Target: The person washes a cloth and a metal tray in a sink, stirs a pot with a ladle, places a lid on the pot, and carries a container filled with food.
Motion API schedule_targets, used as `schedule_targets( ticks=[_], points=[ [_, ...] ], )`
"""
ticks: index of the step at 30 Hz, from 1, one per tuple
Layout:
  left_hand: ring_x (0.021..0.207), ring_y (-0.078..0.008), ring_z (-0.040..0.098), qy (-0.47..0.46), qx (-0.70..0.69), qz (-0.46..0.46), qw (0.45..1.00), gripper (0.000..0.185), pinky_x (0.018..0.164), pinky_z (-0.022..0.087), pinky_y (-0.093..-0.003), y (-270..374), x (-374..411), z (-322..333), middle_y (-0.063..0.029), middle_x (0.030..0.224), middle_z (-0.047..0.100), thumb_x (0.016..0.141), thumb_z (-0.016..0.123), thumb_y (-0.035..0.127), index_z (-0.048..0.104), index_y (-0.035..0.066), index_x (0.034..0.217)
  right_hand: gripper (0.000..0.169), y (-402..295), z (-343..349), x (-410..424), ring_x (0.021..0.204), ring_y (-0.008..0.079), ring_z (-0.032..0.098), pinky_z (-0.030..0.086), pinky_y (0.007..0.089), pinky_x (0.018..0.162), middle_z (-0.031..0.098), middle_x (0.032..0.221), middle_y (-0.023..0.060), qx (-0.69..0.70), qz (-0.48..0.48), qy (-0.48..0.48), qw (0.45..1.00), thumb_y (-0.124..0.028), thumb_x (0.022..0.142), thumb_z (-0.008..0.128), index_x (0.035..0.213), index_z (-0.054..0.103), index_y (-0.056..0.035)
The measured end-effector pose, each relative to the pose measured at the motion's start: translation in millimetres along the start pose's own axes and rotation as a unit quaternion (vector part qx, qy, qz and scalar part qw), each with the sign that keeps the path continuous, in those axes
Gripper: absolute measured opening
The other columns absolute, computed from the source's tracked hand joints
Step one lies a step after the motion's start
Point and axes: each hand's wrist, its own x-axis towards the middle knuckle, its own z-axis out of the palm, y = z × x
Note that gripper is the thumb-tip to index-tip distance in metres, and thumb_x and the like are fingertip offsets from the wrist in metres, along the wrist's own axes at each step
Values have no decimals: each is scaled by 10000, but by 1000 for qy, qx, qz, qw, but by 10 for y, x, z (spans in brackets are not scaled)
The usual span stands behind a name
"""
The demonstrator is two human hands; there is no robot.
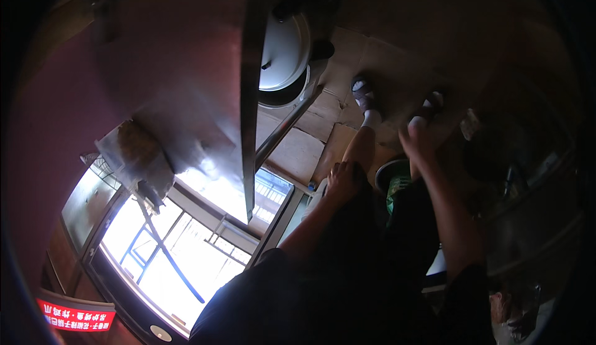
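Observation:
My left hand [345,180] rests on my left knee, its fingers bent over the edge of my dark shorts with nothing visible in them. Reaching down along my right shin, my right hand [417,144] is close to the ankle above a white sock. Its fingers are too dim to make out. Between my legs stands a small round bin [382,171], with a green printed bag [396,186] at it. Both feet, in dark strapped sandals [363,94], are on the floor.
A reddish tabletop [186,56] rises on the left, with a clear plastic bag [139,158] on it. Beyond its edge is a round white-lidded pot [285,56]. A metal bar [288,128] crosses above the tiled floor [298,151]. Bright windows [186,252] and a red sign with writing [77,316] are lower left.

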Motion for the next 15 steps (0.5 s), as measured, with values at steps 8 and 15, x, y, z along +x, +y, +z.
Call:
schedule_targets(
  ticks=[8, 15],
  points=[
    [1182, -405, 586, 78, -126, 90, 985, 453, 1001, 477, -502, 28, -490, -550, -237, 1259, 618, 876, 582, 190, 564, 50, 1306, 477, 689, -201, -2087, 1206, 420, 561, 463, 496, 1028, 571, 1308, 281, -91, -52, -112, 988, -339, 925, 622, 1263, 606, -3],
    [1109, -399, 640, 45, -70, 68, 994, 500, 963, 508, -507, 193, -1100, -1615, -214, 1187, 672, 868, 588, 260, 559, 93, 1337, 234, 1204, -557, -1877, 784, 315, 666, 546, 453, 720, 655, 858, 172, -263, -218, 120, 932, -217, 1011, 503, 962, 647, -40]
  ],
)
